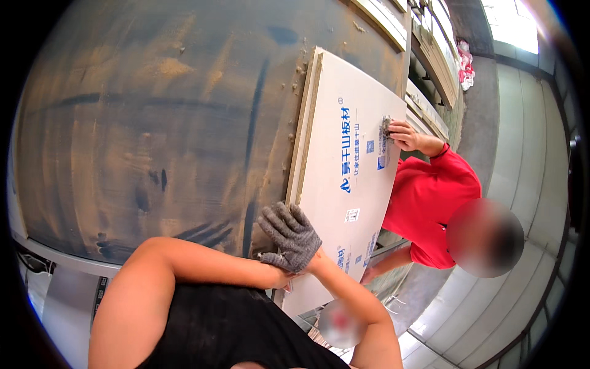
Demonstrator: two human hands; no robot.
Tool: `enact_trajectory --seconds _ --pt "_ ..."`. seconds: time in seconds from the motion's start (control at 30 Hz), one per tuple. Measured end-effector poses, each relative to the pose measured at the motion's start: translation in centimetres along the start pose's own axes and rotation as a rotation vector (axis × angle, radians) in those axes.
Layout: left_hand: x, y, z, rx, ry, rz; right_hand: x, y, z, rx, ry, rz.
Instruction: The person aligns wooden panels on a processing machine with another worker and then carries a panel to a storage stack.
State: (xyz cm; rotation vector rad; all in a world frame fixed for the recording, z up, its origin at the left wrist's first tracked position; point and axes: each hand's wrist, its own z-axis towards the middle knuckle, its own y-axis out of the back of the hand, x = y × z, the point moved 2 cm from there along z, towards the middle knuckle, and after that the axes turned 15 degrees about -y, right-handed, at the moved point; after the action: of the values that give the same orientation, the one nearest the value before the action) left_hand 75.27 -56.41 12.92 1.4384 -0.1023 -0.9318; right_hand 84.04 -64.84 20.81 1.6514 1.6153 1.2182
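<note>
A grey knit glove covers my right hand [290, 238], whose fingers are spread over the near left edge of a stack of white boards [326, 234]. Whether that hand presses on the boards I cannot tell. My left hand [285, 282] comes in from the left and meets the cuff of the glove at the right wrist. Its fingers are mostly hidden behind the glove. Blue print and a small white label mark the top board. Across the stack, a person in a red shirt [430, 203] rests one hand [404, 136] near a dark grey bunched item [386, 126] on the board.
The boards lie on a wide, dark, dusty surface [153, 135] with scuffs and crumbs. More stacked panels [436, 61] stand beyond at the upper right. The co-worker's other hand [370, 275] is by the board's right edge. Another blurred figure [340, 325] is low down.
</note>
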Motion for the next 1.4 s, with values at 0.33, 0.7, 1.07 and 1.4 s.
enact_trajectory --seconds 0.33,0.7,1.07,1.4 --pt "-0.6 3.6 -3.1 -0.133 -0.01 -0.028 -7.5 6.6 18.4 -0.404 -0.136 -0.48" --pt "9.0 25.0 -11.0 -0.605 -0.128 -0.507 -7.9 3.5 12.4 -0.829 -0.809 0.085" --pt "27.9 19.6 -6.8 -0.295 0.436 0.376 10.3 -16.4 -20.3 -0.666 -1.413 0.156" --pt "29.3 18.9 -6.4 -0.24 0.474 0.343 5.2 -9.0 -8.6 -0.83 -1.329 0.196"
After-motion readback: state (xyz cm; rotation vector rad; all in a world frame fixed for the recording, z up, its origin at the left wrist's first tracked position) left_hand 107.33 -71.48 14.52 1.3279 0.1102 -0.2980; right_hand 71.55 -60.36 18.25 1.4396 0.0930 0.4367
